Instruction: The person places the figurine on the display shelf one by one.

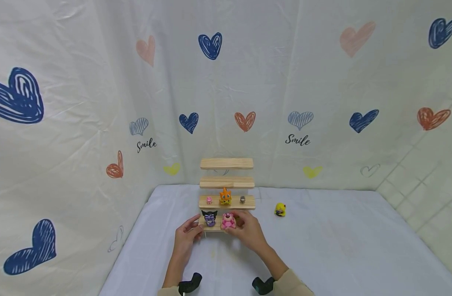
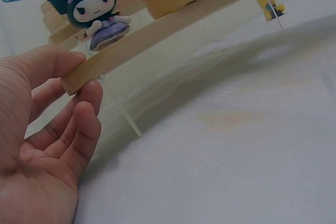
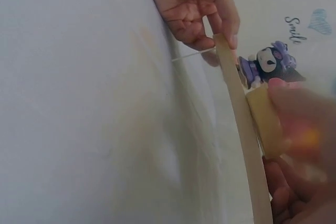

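A wooden tiered display stand [image 1: 226, 164] rises in steps on the covered table. At the left end of its lowest step [image 2: 134, 40], my left hand [image 2: 50, 108] pinches the board between thumb and fingers. Just inboard of that grip stands a purple and black figurine [image 1: 210, 218] with pointed ears. My right hand [image 1: 248, 230] grips a pink bear figurine [image 1: 228, 221] at the right part of the same step. In the right wrist view the bear's pale yellow base [image 3: 264, 121] sits right at the board, and the right fingers [image 3: 283, 187] partly cover the toy.
One step up stand an orange and yellow figurine [image 1: 225, 196], a small pink one [image 1: 209, 200] and a small grey-brown one [image 1: 242, 199]. A yellow figurine [image 1: 280, 209] rests on the white tablecloth [image 1: 322, 238] to the right. Behind hangs a heart-printed curtain [image 1: 270, 82].
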{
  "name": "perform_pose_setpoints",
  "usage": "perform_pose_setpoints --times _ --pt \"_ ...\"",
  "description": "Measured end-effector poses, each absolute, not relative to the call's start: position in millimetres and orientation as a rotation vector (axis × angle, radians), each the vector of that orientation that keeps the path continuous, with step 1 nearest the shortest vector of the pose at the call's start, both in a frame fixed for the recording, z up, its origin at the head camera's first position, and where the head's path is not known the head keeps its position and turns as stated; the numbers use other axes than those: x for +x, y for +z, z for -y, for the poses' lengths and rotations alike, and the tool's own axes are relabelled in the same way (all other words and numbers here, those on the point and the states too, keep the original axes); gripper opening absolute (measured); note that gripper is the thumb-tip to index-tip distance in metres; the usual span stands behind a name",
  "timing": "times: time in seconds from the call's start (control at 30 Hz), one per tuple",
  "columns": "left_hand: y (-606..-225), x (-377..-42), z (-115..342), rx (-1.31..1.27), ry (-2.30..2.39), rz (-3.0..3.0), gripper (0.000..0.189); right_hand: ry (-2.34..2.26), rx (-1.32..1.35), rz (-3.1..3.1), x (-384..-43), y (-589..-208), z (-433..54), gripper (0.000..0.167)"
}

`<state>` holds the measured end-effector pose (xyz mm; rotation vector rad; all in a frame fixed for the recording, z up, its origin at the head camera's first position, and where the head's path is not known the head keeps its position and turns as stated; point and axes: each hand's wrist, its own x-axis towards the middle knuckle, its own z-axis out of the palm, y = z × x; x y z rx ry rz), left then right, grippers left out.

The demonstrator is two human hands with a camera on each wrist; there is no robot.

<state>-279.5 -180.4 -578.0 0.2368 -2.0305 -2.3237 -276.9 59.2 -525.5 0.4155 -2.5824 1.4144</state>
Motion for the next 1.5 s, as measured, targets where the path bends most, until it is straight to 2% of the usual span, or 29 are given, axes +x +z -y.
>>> perform_pose_setpoints --times 1.5 --pt "-582.7 -281.3 179.3 0.244 -2.326 1.980 0.050 1.181 0.294 2.535 -272.7 -526.9 -43.8 0.045"
